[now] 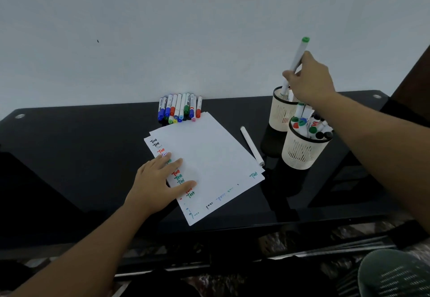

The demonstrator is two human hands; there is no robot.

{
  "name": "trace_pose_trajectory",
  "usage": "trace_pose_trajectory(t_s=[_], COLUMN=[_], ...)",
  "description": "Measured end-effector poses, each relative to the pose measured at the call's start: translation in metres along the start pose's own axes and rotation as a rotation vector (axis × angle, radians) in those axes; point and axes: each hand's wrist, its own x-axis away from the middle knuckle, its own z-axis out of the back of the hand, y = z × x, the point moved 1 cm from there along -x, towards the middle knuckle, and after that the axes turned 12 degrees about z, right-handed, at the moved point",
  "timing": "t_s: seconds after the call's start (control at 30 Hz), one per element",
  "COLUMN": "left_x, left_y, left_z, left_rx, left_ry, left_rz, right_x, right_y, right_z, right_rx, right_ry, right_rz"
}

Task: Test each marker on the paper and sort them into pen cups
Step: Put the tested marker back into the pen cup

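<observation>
Head view: my right hand [309,80] pinches a green-capped marker [296,62] with curled fingers, cap end up, lower end dipping into the far cup [279,115] near the tabletop's back right corner. Near cup [300,152] stands just in front of it, touching or almost, packed with markers [311,125] showing green, red, blue and black caps. My left hand [158,182] lies flat on the paper [209,154], fingers straight and spread, pressing the stack's left side at mid-tabletop. Paper is a few sheets slightly fanned, with "Test" scribbles in black, red, green and blue down the left margin and along the near edge. One white marker [252,146] lies on the tabletop [81,138] along the paper's right edge, between paper and cups. Row of untested markers [180,109] lies side by side at the back edge against the wall [162,29], just beyond the paper's far corner.
</observation>
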Motion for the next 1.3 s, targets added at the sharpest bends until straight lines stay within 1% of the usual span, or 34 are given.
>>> trace_pose_trajectory(t_s=[0.3,0.6,0.7,0.83,0.93,1.0,1.07,1.17,1.3], left_x=[-0.004,-0.005,-0.005,-0.008,-0.016,-0.02,-0.02,-0.017,-0.022], left_y=[0.001,0.001,0.004,0.005,0.006,0.005,0.0,-0.007,-0.011], left_z=[-0.002,-0.001,0.0,0.009,0.019,0.023,0.021,0.013,0.01], left_rx=[-0.014,-0.01,0.001,0.049,0.025,0.029,0.052,0.067,0.068], left_ry=[0.01,-0.002,-0.026,-0.096,-0.143,-0.129,-0.08,0.01,0.035], left_rz=[-0.003,-0.001,0.004,0.025,0.014,0.003,0.002,-0.01,-0.012], right_x=[-0.01,-0.011,-0.006,0.002,0.013,0.023,0.03,0.034,0.021], right_y=[0.014,0.013,0.001,-0.029,-0.057,-0.069,-0.074,-0.069,-0.058], right_z=[-0.01,-0.012,-0.015,-0.022,-0.04,-0.063,-0.092,-0.134,-0.174], right_rx=[0.111,0.135,0.165,0.17,0.129,0.135,0.155,0.175,0.202], right_ry=[-0.118,-0.097,-0.08,-0.095,-0.195,-0.329,-0.486,-0.637,-0.704], right_rz=[-0.044,0.006,0.07,0.231,0.366,0.449,0.5,0.473,0.419])
